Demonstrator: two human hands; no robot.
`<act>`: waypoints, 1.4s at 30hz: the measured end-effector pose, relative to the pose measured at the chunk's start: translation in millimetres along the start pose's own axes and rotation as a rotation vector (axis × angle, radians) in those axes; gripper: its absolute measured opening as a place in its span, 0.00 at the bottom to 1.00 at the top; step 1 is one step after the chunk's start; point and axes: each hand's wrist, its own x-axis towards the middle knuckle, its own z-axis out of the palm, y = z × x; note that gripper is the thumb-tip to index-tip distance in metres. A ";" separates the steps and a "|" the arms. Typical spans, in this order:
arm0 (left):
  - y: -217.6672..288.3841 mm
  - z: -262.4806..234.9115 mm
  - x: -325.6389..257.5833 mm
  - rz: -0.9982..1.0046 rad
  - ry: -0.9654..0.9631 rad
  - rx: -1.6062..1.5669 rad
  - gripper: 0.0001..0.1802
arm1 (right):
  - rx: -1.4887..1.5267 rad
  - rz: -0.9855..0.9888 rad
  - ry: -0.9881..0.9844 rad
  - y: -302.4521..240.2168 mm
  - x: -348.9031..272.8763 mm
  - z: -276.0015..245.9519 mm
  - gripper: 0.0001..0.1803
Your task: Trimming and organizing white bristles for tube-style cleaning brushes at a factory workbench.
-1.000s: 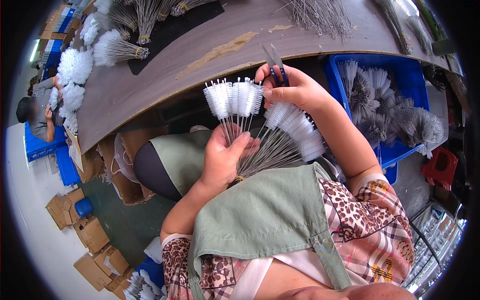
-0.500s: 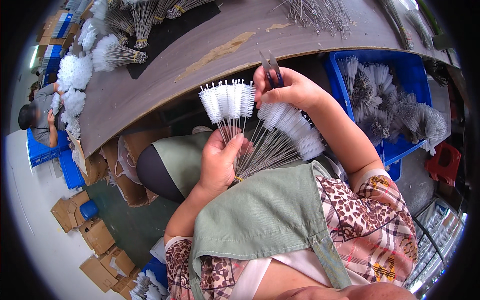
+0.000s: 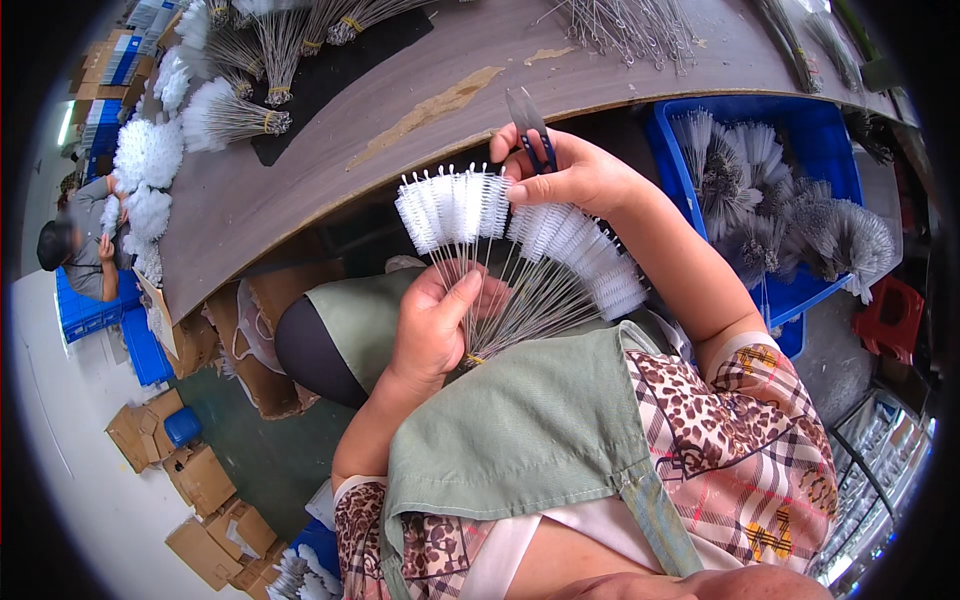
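Note:
Fanned out above my lap is a bundle of white-bristled tube brushes (image 3: 575,243) on thin wire stems, tied near the stem ends with a yellow band. My left hand (image 3: 442,308) is closed round some of the stems, thumb across the front, below the bristles. Held in my right hand (image 3: 560,172) is a pair of thread snips (image 3: 533,128), dark-handled, with the two metal blades pointing up and away. The right thumb and a fingertip are at the upper edge of the bristles, by the middle of the fan.
A table (image 3: 330,190) curves across beyond my hands, bearing several brush bundles (image 3: 235,118) and loose looped wires (image 3: 640,30). At right, a blue bin (image 3: 815,120) holds more brushes; a red stool (image 3: 888,318) stands beyond. Another person (image 3: 90,240) works at far left, near cardboard boxes (image 3: 200,478).
The right fingers have shifted slightly left along the bristle tops, and the snips have tilted further left. The left group of brushes has spread a little wider.

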 end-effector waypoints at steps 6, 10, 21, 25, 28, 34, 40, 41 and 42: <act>1.6 5.4 -0.6 -0.037 0.055 -0.088 0.05 | -0.026 -0.087 -0.111 5.0 5.9 -6.1 0.23; -1.1 2.7 1.8 -0.033 0.083 -0.093 0.06 | -0.005 -0.013 -0.146 -6.1 1.0 -4.1 0.25; -5.7 4.0 2.6 -0.038 0.090 -0.110 0.09 | 0.073 -0.072 -0.173 -9.9 0.3 1.1 0.11; -8.0 1.3 2.7 -0.004 0.030 -0.030 0.09 | -0.016 -0.173 -0.254 -4.3 1.8 -7.8 0.16; -3.0 4.7 1.5 -0.010 0.047 -0.044 0.07 | 0.040 -0.202 -0.325 5.5 7.4 -14.9 0.17; -3.7 7.2 1.7 -0.003 0.079 -0.078 0.07 | 0.028 -0.048 -0.129 -2.0 2.8 -7.1 0.16; -4.7 8.7 0.5 0.027 0.043 0.016 0.07 | -0.517 -0.045 0.097 -38.0 23.1 2.8 0.24; -4.4 9.2 1.2 0.020 0.045 0.049 0.06 | -0.568 -0.045 0.142 -40.8 28.2 12.7 0.25; -4.5 9.0 1.6 0.024 0.050 0.046 0.06 | -0.636 -0.009 0.135 -46.0 30.6 21.3 0.23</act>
